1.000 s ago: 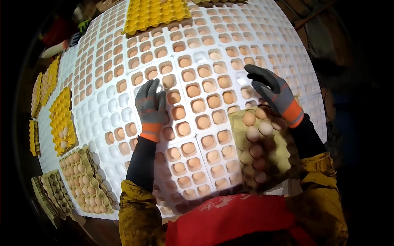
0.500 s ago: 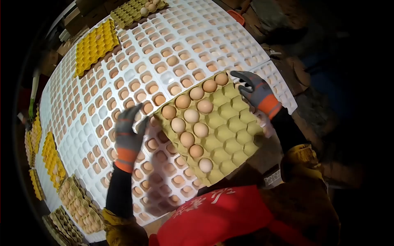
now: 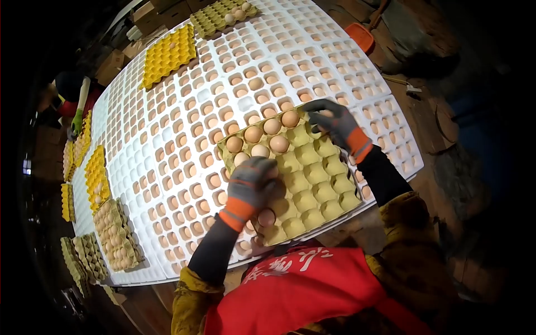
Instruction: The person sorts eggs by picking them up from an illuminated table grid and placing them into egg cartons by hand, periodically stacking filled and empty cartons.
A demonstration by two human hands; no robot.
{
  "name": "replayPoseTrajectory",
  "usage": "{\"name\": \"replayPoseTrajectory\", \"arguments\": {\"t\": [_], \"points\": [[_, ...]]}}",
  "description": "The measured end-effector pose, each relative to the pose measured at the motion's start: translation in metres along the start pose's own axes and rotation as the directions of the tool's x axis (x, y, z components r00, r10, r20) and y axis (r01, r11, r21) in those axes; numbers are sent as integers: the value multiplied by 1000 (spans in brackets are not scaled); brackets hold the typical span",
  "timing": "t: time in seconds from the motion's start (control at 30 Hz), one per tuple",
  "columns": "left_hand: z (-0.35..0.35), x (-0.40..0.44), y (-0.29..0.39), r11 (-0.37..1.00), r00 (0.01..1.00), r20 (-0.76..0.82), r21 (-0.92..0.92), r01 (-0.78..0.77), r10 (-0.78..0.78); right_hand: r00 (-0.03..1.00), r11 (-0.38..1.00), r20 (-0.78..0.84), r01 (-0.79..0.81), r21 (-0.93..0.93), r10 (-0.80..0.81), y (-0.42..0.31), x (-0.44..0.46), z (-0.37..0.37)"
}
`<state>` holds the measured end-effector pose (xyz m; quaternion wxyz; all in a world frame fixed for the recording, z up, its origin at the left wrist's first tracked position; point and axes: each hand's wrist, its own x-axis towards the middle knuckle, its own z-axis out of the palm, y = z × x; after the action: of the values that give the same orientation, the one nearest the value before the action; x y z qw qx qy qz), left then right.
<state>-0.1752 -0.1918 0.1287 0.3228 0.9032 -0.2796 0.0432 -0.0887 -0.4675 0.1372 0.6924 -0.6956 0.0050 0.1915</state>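
A yellow-green pulp egg tray [image 3: 312,192] lies tilted over the near part of a white egg-filled tray surface [image 3: 134,215]. Brown eggs [image 3: 280,144] sit along its far and left sides; the rest of its cups are bare. My left hand [image 3: 251,187], in a grey and orange glove, curls down over the left column, hiding several cups; what its fingers hold is out of sight. One egg [image 3: 266,217] shows just below that hand. At the far right corner my right hand [image 3: 338,123], gloved alike, bends its fingers over the corner cup and covers it.
Yellow plastic trays [image 3: 167,58] and a pulp tray [image 3: 215,19] lie at the far side. Filled pulp trays [image 3: 116,234] stand along the left edge. Another person's gloved hand [image 3: 77,124] is at far left. An orange scoop-like object [image 3: 360,38] is beyond the right edge.
My left hand has moved right, from beside the pulp tray onto its left column of eggs. My right hand has closed in over the far right corner, hiding its egg. The view has shifted.
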Motion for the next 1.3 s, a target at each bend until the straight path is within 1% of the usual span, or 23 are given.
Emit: {"name": "replayPoseTrajectory", "arguments": {"t": [0.03,0.07,0.13,0.2,0.27,0.3,0.33,0.43,0.47,0.5,0.53,0.6,0.67,0.73,0.8,0.87,0.93,1.0,1.07,1.2,1.23,1.27,1.3], "points": [[-8,1,0,897,967,-13,-377,233,-256,962,864,21,252,-436,-270,4,7,9],[-14,-1,0,606,873,73,-692,393,-483,861,498,152,415,-762,-486,9,12,18],[-19,3,-20,439,847,21,-848,297,-531,923,106,250,291,-951,-293,5,26,30],[-17,20,-5,747,846,36,-450,489,-532,914,112,240,290,-950,-328,19,42,27],[12,28,-21,946,997,-50,317,69,-56,878,622,69,388,-680,-473,15,28,18],[22,32,-18,861,984,84,500,96,-159,967,964,-71,234,-125,-244,8,16,18],[21,35,-23,881,980,92,458,115,-176,988,938,72,104,330,-135,6,10,4],[-4,35,-25,973,983,-6,143,180,-181,989,970,106,74,233,-101,-16,-14,13],[-15,35,-28,847,884,60,-260,463,-464,983,992,180,11,124,-34,-9,-10,15],[-25,28,-52,628,870,138,-640,443,-473,943,918,186,315,-242,-275,-4,-8,25],[-39,27,-65,277,869,213,-890,361,-447,836,630,276,542,-557,-475,-8,-8,43],[-56,24,-63,202,888,132,-949,241,-440,909,65,303,334,-940,-288,-4,-14,67],[-57,36,-78,454,820,178,-759,467,-544,975,-208,186,159,-965,-120,15,1,88],[-47,57,-62,969,968,-61,-35,244,-245,939,125,219,259,-958,-263,10,-2,77],[-14,72,-77,883,976,38,434,176,-214,933,457,170,308,-834,-317,2,-5,59],[-1,85,-58,805,954,119,570,163,-277,987,933,93,153,-327,-129,4,5,40],[-19,87,-47,839,950,139,516,171,-279,993,997,92,-73,7,72,-27,27,35],[-32,71,-61,943,966,20,224,247,-258,999,963,19,-39,-268,46,-55,59,52],[-54,50,-66,933,929,-137,-163,322,-345,894,606,181,415,-678,-410,-34,119,66],[-81,-17,-161,728,737,-207,-464,505,-644,993,-34,113,112,-993,-30,-15,190,122],[-76,-45,-207,845,743,-408,-327,423,-530,991,-37,131,131,-991,-20,-8,201,125],[-104,-53,-204,533,517,-218,-595,602,-828,990,-41,142,142,-989,-11,-3,208,125],[-107,-77,-237,528,481,-261,-616,585,-837,992,79,111,107,-991,58,-15,209,131]]}}
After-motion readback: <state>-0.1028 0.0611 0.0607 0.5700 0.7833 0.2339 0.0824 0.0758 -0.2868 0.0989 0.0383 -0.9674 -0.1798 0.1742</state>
